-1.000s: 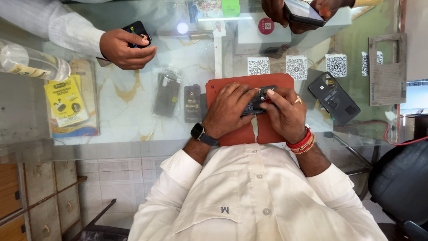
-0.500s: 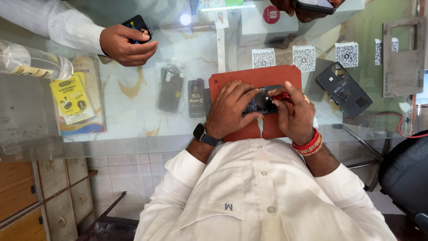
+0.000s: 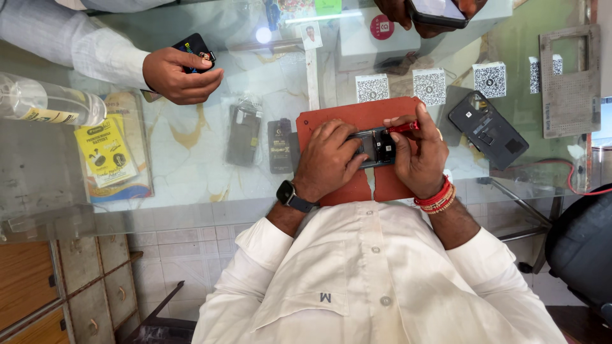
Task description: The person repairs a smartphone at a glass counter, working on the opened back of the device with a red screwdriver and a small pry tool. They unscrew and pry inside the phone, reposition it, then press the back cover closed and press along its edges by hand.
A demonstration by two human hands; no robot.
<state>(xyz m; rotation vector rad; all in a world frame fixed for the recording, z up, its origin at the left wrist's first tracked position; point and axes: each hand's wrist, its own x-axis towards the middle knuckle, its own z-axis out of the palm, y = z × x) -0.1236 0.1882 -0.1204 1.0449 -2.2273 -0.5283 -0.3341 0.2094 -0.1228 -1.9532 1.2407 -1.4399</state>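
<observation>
Change: half a second ago the right hand (image 3: pixel 421 156) lay curled over the opened phone (image 3: pixel 377 147); now its thumb and forefinger pinch a red-handled tool (image 3: pixel 403 127) at the phone's upper edge. The left hand (image 3: pixel 326 159) is still pressing on the phone's left end, fingers spread.
Opened phone: on the red work mat (image 3: pixel 338 121), near its middle, between both hands.
Mat's surroundings: the mat lies on a glass counter (image 3: pixel 191 191). Left of it, touching its edge, a dark battery (image 3: pixel 280 146); further left a bagged phone (image 3: pixel 243 135). Right of the mat, a black back cover (image 3: pixel 488 129).
Containers: a clear plastic bottle (image 3: pixel 48 102) lies far left of the mat; contents cannot be told.
Other people: beyond the mat, one hand (image 3: pixel 178 75) grips a small black box; another, cut off by the top edge, holds a phone (image 3: pixel 437 9).
Hidden: the tool's tip and most of the opened phone, behind fingers.
</observation>
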